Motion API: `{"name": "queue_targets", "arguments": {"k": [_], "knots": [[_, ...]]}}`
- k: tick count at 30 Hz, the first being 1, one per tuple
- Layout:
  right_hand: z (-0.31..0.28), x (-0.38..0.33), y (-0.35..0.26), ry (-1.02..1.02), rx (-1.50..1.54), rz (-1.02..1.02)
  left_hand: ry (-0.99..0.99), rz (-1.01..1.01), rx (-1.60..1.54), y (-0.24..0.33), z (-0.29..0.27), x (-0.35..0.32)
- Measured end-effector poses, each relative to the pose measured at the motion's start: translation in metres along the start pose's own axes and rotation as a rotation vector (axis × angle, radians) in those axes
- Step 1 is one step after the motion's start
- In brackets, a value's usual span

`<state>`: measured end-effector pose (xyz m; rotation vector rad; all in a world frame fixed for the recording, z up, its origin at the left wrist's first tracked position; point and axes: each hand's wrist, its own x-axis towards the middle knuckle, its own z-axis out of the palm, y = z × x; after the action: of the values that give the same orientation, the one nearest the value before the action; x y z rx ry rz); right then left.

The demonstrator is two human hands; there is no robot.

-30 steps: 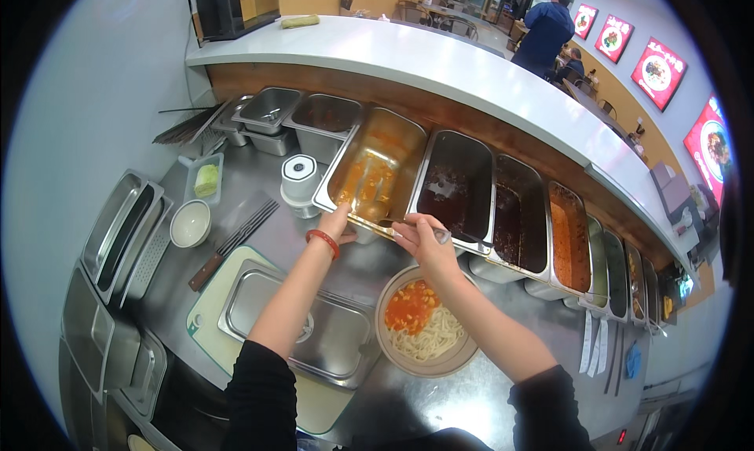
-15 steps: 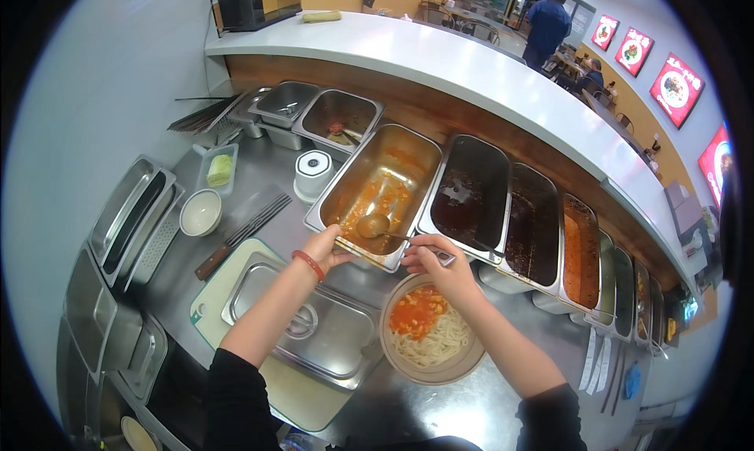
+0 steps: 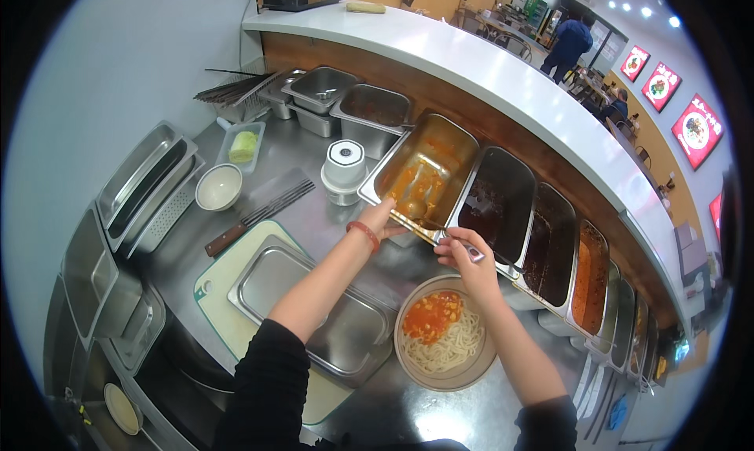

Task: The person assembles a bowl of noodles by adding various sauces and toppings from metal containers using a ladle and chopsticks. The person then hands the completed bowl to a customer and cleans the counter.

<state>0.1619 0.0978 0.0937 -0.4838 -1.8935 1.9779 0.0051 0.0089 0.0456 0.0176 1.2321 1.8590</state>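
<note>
My left hand (image 3: 382, 220) is closed on the near left rim of a deep steel food pan (image 3: 453, 143), which looks tilted. Orange sauce with small bits coats the pan's floor. In my right hand (image 3: 469, 258) is the handle of a ladle (image 3: 413, 208); its round bowl rests inside the pan, low by the near end. Just below my right hand stands a wide beige bowl (image 3: 416, 376), holding pale noodles (image 3: 452, 347) topped with red tomato sauce and yellow egg pieces (image 3: 433, 315).
More steel pans of dark and orange sauces (image 3: 591, 286) run along the counter to the right. At left lie a lidded steel tray (image 3: 334, 355) on a cutting board (image 3: 216, 284), a knife (image 3: 228, 237), a small white bowl (image 3: 219, 188) and a white round-topped device (image 3: 344, 168).
The whole view has shifted, so the pans and bowl sit farther right in it. The ladle's bowl has gone deeper into the pan. Both hands keep their holds.
</note>
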Motion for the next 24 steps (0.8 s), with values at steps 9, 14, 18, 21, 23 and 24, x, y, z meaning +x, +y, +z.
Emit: {"name": "queue_targets", "arguments": {"k": [9,14,18,21,23,24], "knots": [[-0.032,-0.030,-0.017,-0.026,-0.329,0.005,0.157,0.233,-0.197,-0.015,-0.005,0.004],[-0.087,-0.054,-0.022,0.383,-0.992,-0.385,0.017,0.051,0.058,-0.064,-0.031,-0.031],[-0.114,-0.056,-0.020,0.442,-1.111,-0.192,-0.215,-0.159,0.265,-0.090,-0.038,-0.075],[-0.117,-0.048,-0.013,0.329,-1.006,-0.126,-0.378,-0.343,0.246,-0.095,-0.025,-0.107],[-0.115,-0.040,-0.008,0.239,-1.028,-0.112,-0.434,-0.273,0.326,-0.092,-0.020,-0.129],[-0.114,-0.036,-0.006,0.210,-0.993,-0.155,-0.450,-0.249,0.349,-0.090,-0.017,-0.136]]}}
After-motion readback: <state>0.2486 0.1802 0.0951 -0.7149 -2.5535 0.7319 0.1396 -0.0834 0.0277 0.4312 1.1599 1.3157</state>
